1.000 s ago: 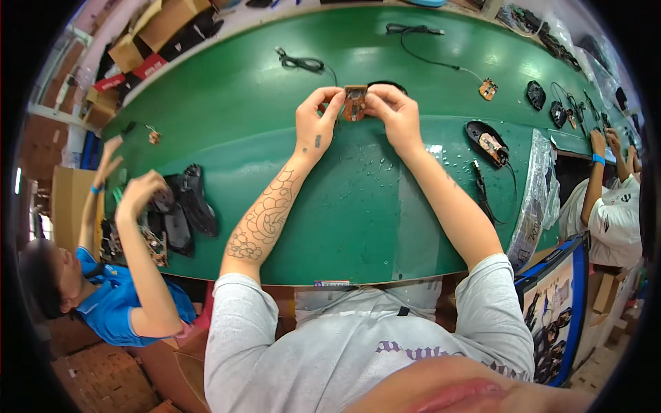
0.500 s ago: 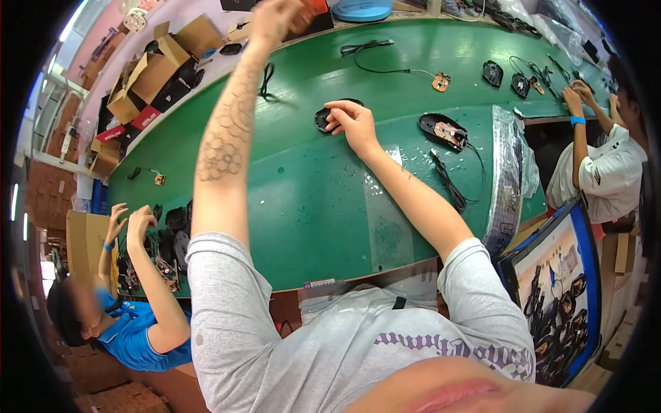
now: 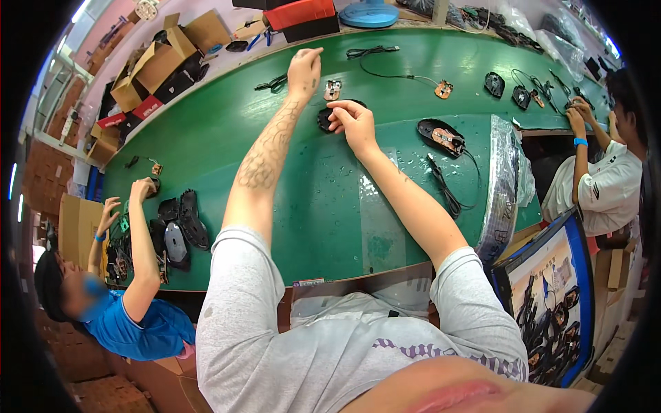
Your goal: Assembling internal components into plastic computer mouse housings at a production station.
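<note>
On the green bench, my right hand (image 3: 354, 125) has its fingers curled at the edge of a black mouse shell (image 3: 323, 120), which it partly hides. My left hand (image 3: 304, 71) is farther out, just beyond the shell, with one finger stretched to the right; I see nothing held in it. Close to its right side is a small circuit board (image 3: 333, 90) with pale and copper-brown parts. A coiled black cable (image 3: 273, 84) lies left of my left wrist. To the right sits an opened mouse base (image 3: 441, 137) with a brown board inside and its cable (image 3: 447, 189) nearer me.
A plastic-wrapped strip (image 3: 501, 182) runs along the bench's right side. Another brown board (image 3: 444, 89) with a cable lies farther back. A co-worker in blue (image 3: 148, 320) handles mouse parts at left; another in white (image 3: 595, 175) works at right. Red and black boxes (image 3: 299, 15) stand behind.
My left hand has come back from the red box toward me and to the right. The small circuit board now shows beside it. My right hand stays at the mouse shell.
</note>
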The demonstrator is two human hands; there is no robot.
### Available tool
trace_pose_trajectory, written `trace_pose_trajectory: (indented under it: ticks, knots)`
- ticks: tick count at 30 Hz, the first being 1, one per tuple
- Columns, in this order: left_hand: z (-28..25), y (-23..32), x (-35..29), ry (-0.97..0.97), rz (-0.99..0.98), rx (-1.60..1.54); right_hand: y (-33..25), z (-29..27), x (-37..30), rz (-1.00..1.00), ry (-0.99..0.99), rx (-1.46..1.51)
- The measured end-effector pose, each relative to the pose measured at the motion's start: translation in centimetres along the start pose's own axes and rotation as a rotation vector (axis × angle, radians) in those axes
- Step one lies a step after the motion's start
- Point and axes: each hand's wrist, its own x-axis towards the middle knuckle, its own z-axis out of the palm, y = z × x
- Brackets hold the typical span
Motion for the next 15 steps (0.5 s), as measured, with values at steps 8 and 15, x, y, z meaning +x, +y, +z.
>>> trace_pose_trajectory:
  ticks: [8,15]
  knots:
    - [-11.0,12.4,-14.5,-0.345,-0.001,-0.429,-0.2,-0.5,-0.3,0.028,-0.013,0.015]
    - [-10.7,17.9,-17.2,-0.862,0.583,-0.257,-5.4,-1.1,-2.5,-0.015,-0.042,0.097]
